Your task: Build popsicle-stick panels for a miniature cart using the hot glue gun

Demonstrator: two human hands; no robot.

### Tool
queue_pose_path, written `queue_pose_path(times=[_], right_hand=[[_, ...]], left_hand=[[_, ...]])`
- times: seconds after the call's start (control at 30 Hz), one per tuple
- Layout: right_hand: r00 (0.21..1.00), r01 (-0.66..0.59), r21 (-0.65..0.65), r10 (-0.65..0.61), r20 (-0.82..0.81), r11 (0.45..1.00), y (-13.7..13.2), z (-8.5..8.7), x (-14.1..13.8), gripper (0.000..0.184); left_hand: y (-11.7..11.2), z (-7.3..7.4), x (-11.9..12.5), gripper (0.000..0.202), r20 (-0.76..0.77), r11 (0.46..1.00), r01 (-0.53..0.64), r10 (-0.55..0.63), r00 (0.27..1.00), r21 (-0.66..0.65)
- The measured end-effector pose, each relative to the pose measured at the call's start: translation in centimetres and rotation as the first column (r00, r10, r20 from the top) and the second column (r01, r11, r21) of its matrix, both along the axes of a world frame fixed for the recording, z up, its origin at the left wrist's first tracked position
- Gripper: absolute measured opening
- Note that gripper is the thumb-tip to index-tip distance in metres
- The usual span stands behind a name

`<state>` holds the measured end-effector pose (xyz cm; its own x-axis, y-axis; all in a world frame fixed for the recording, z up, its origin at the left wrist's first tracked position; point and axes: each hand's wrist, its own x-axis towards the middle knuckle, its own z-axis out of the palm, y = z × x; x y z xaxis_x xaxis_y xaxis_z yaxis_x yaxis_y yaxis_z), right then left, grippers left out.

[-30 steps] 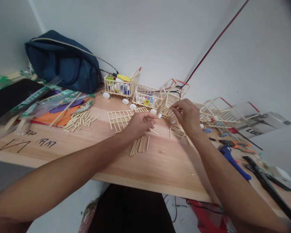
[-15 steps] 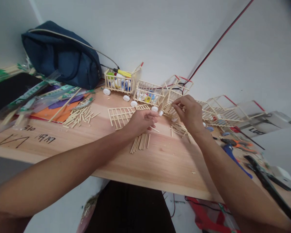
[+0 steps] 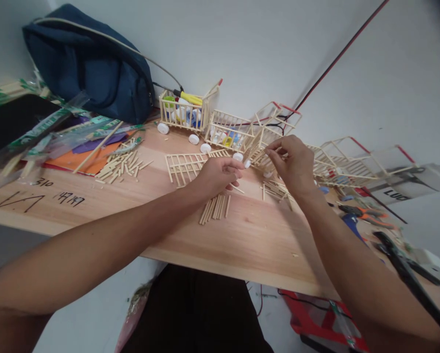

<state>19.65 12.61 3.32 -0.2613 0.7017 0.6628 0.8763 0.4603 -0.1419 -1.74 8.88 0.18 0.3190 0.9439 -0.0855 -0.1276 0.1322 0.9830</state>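
Note:
My left hand [image 3: 217, 176] is curled just above the wooden tabletop [image 3: 242, 235], its fingers pinched on a thin wooden stick [image 3: 236, 188] that pokes out to the right. My right hand [image 3: 294, 164] is raised beside it with thumb and fingers pinched together at a stick-built cart frame [image 3: 266, 147]; what it pinches is too small to name. A row of cut sticks [image 3: 215, 209] lies below my left hand. A flat stick lattice [image 3: 183, 169] rests to its left, and a loose stick bundle [image 3: 275, 190] lies under my right hand.
Several stick carts with white wheels [image 3: 185, 113] line the wall, more [image 3: 347, 162] to the right. A blue bag [image 3: 87, 68] sits back left over coloured paper [image 3: 76, 159], plastic packets and a stick pile [image 3: 122, 165]. Pliers and tools [image 3: 367, 215] lie at right.
The view tilted down and left a little, so everything sits slightly higher and further right in frame. Both hands keep their pinched poses near the cart frame with hardly any movement.

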Motion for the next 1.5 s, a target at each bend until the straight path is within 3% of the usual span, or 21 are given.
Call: queue_pose_path(times=[0.43,0.63,0.73,0.83,0.9,1.2,1.37,1.5], right_hand=[[0.999,-0.024,0.024,0.023,0.035,0.999,0.0,-0.5,0.1,0.006],[0.995,-0.042,-0.008,0.041,-0.088,0.999,-0.6,-0.1,-0.3,0.006],[0.959,-0.069,-0.106,0.036,-0.282,0.992,-2.1,0.3,-1.3,0.007],[0.895,-0.204,-0.228,0.086,-0.438,0.952,-3.9,0.1,-2.6,0.011],[0.857,-0.275,-0.26,0.113,-0.502,0.926,-4.9,-0.2,-3.6,0.012],[0.717,-0.35,-0.325,0.028,-0.696,0.879,-6.7,-1.2,-5.4,0.024],[0.748,-0.328,-0.383,-0.01,-0.663,0.864,-7.2,-1.5,-5.1,0.029],[0.714,-0.347,-0.388,-0.028,-0.7,0.854,-7.3,-1.8,-5.2,0.03]], left_hand=[[0.1,-0.2,0.0,0.017,-0.022,1.0,0.012,-0.013,1.0,-0.028],[-0.3,0.4,-0.3,0.018,-0.055,1.0,0.008,-0.009,0.998,-0.012],[-0.1,0.2,-0.4,0.02,-0.09,0.988,-0.02,0.034,0.995,0.152],[0.2,-0.1,-0.3,0.024,-0.09,0.921,-0.052,0.094,0.991,0.386],[0.2,-0.3,-0.1,0.027,-0.057,0.9,-0.043,0.075,0.996,0.433],[-0.4,0.3,0.0,0.014,0.165,0.946,-0.013,-0.043,0.985,0.324],[-0.1,0.1,-0.1,0.02,0.155,0.961,0.032,-0.077,0.985,0.273],[0.1,-0.3,-0.1,0.028,0.187,0.978,0.094,-0.129,0.974,0.187]])
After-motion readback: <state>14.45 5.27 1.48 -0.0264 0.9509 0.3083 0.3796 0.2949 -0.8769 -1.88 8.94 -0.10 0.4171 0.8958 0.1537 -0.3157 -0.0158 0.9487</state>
